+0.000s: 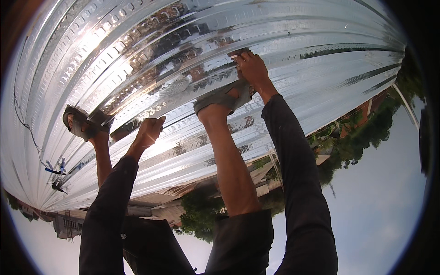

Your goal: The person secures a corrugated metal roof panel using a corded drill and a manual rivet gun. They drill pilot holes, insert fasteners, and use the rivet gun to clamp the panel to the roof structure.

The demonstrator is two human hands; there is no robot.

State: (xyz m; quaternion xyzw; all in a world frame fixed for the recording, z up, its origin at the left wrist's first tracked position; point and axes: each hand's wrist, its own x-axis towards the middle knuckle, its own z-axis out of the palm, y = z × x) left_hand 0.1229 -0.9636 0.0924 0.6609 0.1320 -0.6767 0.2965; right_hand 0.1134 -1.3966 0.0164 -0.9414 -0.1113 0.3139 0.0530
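I stand in grey sandals on a shiny corrugated metal sheet roof. My right hand reaches down to the sheet just past the right sandal. Its fingers are bent and closed by a small pale and reddish bit, too small to name. My left hand is closed, thumb against the curled fingers, held between the left sandal and the right one. What it may hold is hidden, and it looks clear of the sheet.
At the left lies a small blue-and-black item with a thin dark cord running along the sheet. A black piece lies beside it. Raised ribs cross the roof. Past its edge are trees, lower roofs and a pale pole.
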